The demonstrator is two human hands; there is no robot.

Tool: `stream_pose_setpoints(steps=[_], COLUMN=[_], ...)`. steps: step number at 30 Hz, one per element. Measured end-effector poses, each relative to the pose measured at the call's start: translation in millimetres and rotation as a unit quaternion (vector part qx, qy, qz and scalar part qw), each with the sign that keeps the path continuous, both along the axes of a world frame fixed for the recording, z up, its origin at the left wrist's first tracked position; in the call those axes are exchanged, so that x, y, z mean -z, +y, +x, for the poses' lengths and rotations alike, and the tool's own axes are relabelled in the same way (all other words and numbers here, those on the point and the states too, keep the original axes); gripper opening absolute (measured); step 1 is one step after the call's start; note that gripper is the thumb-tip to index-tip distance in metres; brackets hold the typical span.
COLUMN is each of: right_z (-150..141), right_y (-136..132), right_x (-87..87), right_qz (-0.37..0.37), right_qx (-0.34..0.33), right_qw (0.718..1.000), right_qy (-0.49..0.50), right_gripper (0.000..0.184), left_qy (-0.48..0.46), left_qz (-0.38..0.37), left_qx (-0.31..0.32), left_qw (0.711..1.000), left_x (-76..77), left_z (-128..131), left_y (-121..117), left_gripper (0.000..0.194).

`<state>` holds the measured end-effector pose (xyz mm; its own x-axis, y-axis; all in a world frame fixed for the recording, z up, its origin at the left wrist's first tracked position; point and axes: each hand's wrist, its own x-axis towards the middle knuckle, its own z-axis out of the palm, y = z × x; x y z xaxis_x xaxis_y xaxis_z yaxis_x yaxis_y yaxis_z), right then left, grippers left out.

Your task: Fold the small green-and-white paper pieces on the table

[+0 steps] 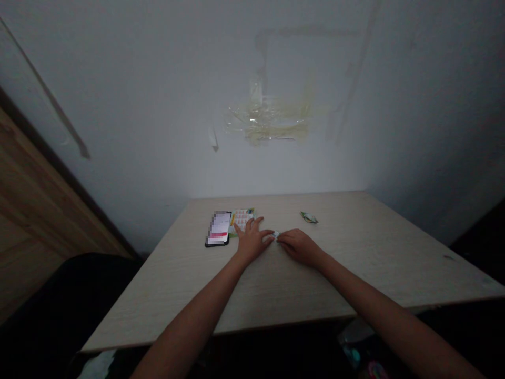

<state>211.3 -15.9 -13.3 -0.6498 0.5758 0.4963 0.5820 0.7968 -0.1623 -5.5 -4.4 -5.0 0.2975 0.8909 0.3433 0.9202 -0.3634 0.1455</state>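
Between my two hands is a small whitish piece, probably folded paper [275, 235], low against the table. My left hand [251, 243] holds its left side between thumb and index finger. The other left fingers are spread over the lower right part of a printed sheet [241, 218] with rows of small pink and white pictures. My right hand [299, 245] pinches the right side of the piece, fingers drawn together. Much of the piece is hidden by my fingertips. A dark-edged phone [219, 229] with a lit screen, partly blurred out, lies left of the sheet.
A small crumpled or folded green and white paper [309, 217] lies on the pale wooden table [374, 237], beyond my right hand. The wall [158, 105] behind carries strips of peeling clear tape [276, 123]. Wooden boards [31, 200] stand at the left.
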Motion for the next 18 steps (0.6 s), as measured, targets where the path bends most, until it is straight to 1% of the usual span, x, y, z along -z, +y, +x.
stream_pose_setpoints(steps=[7,10,18], right_z=[0.5,0.5,1.8], right_y=[1.2,1.2,5.0], right_x=[2.6,2.4,5.1], right_qz=[0.002,0.002,-0.007], right_qx=[0.023,0.031,0.028], right_qw=[1.0,1.0,1.0], right_qy=[-0.006,-0.004,-0.004], right_gripper=[0.025,0.026,0.028], left_qy=[0.033,0.032,0.016], left_qz=[0.028,0.042,0.047], left_qx=[0.041,0.05,0.06], left_qw=[0.998,0.997,0.997], left_x=[0.4,0.7,-4.0], left_z=[-8.5,-10.7,-14.0], left_y=[1.9,1.6,0.5], left_gripper=[0.029,0.027,0.022])
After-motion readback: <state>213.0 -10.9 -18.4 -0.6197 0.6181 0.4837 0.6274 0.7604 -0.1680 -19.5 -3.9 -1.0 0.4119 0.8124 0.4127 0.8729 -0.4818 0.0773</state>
